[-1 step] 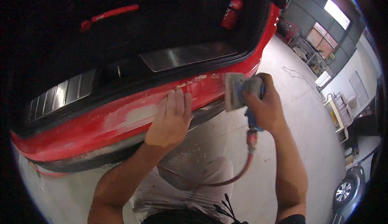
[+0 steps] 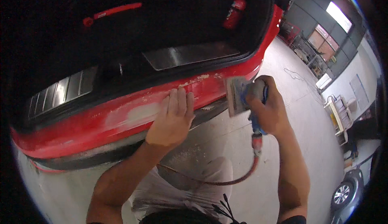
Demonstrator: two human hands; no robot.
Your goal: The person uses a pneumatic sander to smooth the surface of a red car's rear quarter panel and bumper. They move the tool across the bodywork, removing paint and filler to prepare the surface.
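Note:
A red car bumper (image 2: 101, 129) runs across the view below an open cargo area, with pale sanded patches and chipped paint on it. My left hand (image 2: 171, 119) lies flat against the bumper, fingers stretched out, beside a whitish filler patch (image 2: 141, 113). In my right hand (image 2: 268, 106) is a blue air sander (image 2: 244, 92) with a flat rectangular pad, held up off the bumper near its right end. The pad is tilted on edge, facing left. From the sander's lower end a reddish air hose (image 2: 242, 176) curves down and left past my legs.
Inside the dark cargo area are a red fire extinguisher (image 2: 235, 11), a red strap-like object (image 2: 113, 12) and shiny metal trim plates (image 2: 190, 56). Concrete floor (image 2: 299, 115) spreads to the right. A wheeled cart (image 2: 336, 117) and another car's wheel (image 2: 342, 193) stand farther right.
The sander and my right hand have shifted slightly right and down. My left hand remains on nearly the same spot of the bumper. The whole view has moved a little.

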